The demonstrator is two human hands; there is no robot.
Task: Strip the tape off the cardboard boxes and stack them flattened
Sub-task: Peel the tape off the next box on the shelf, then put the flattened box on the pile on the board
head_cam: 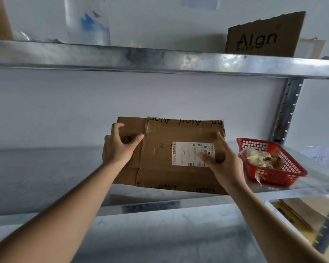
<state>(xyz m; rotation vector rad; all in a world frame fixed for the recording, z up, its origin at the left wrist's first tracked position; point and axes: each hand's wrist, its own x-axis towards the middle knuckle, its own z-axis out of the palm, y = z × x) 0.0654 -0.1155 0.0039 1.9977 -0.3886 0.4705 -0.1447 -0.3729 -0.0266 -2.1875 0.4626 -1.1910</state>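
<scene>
A flattened brown cardboard box (160,168) with a white shipping label (186,152) lies on the middle metal shelf (46,168), its near edge hanging over the shelf front. A strip of clear tape (146,128) runs down its left part. My left hand (118,147) rests on the box's left end, fingertips bent onto the cardboard and thumb reaching to the tape strip. My right hand (220,160) spans the right end, with the thumb on the label and the index finger stretched towards the far right corner.
A red plastic basket (285,175) holding crumpled stripped tape stands right of the box. On the upper shelf (160,59) stand a cardboard piece (264,35) printed "Aign" and a clear plastic bag (87,21). Flattened cardboard (304,211) lies lower right. A perforated steel upright (287,111) stands at the right.
</scene>
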